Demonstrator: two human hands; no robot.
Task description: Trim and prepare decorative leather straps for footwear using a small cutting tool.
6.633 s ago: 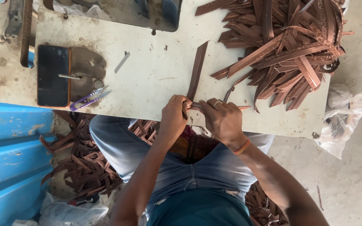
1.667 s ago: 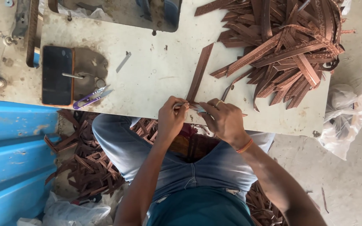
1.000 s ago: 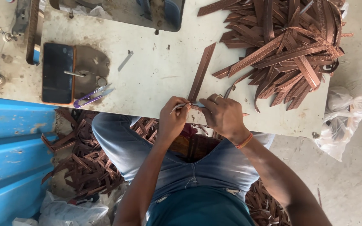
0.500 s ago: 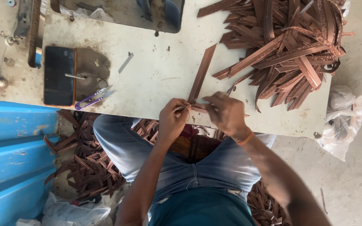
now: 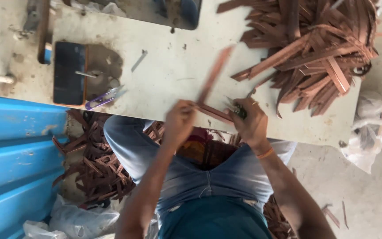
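I sit at a worn white table (image 5: 164, 75). My left hand (image 5: 178, 124) pinches the near end of a long brown leather strip (image 5: 214, 73), which is motion-blurred and points away across the table. My right hand (image 5: 249, 123) is closed around a small dark cutting tool (image 5: 239, 110) at the table's front edge. A second brown strip (image 5: 215, 113) lies between the two hands, touching both. Whether the tool's blades are on a strip is hidden by my fingers.
A big heap of brown strips (image 5: 315, 44) fills the table's far right. A black phone (image 5: 69, 73) and purple thread snips (image 5: 101, 98) lie at the left. Blue corrugated sheet (image 5: 18, 155) stands left; scraps (image 5: 98, 166) and plastic bags (image 5: 376, 128) lie on the floor.
My hands, close together before, have moved slightly apart. The long strip has swung and now looks blurred. My right hand has shifted right along the table edge.
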